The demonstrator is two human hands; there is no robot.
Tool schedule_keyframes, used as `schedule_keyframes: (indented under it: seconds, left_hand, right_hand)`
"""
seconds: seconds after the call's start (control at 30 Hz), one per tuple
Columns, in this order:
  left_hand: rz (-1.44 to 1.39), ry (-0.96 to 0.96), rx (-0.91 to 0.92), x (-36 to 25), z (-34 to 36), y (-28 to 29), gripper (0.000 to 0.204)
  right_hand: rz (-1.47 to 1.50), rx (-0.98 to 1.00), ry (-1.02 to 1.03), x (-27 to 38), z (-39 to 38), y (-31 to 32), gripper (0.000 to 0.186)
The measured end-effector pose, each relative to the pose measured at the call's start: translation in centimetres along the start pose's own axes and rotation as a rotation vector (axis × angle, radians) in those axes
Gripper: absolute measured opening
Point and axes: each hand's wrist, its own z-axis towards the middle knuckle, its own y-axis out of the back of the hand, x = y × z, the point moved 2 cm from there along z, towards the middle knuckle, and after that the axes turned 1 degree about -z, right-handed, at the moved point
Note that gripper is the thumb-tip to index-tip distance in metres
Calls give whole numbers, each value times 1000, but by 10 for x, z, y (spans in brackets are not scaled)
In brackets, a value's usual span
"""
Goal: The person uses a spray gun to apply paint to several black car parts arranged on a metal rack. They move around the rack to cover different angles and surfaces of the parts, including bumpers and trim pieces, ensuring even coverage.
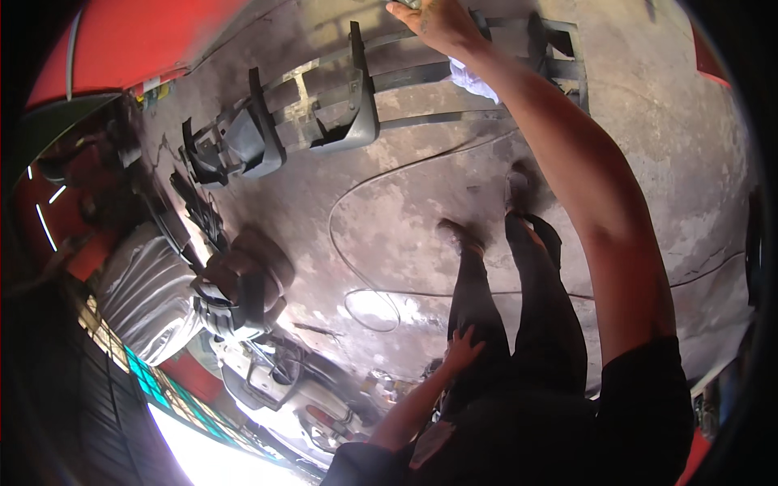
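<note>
My right arm reaches up to the top edge of the view, where my right hand [438, 24] is closed around a small greenish thing, partly out of view, that I cannot make out. Below that hand a pale lavender cloth [474, 79] lies on a long frame of flat dark rails [413, 77]. Grey-black moulded plastic parts [356, 121] sit across these rails toward the left. My left hand [465, 348] rests on my dark-trousered thigh, fingers spread, holding nothing that I can see.
A thin hose [340, 202] loops over the concrete floor [664, 146] by my feet. A white motorcycle [259, 381] stands at the lower left, near a grey striped shape [142, 300] I cannot make out clearly. A red surface [130, 40] fills the upper left.
</note>
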Motion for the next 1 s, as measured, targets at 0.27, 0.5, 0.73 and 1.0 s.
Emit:
schedule_keyframes:
  seconds: [0.27,0.5,0.73,1.0]
  left_hand:
    - [10,4,3,-2,6,7,84]
    - [-56,-75,-13,15,9,6,87]
    - [37,-216,-75,34,24,-15,91]
    - [95,-100,47,31,26,10,97]
  right_hand:
    - [-82,672,102,4,-130,32,29]
    - [-106,522,-14,-28,-138,23,29]
    - [35,67,-49,-53,-187,7,19]
    - [51,636,-87,-63,-291,-7,29]
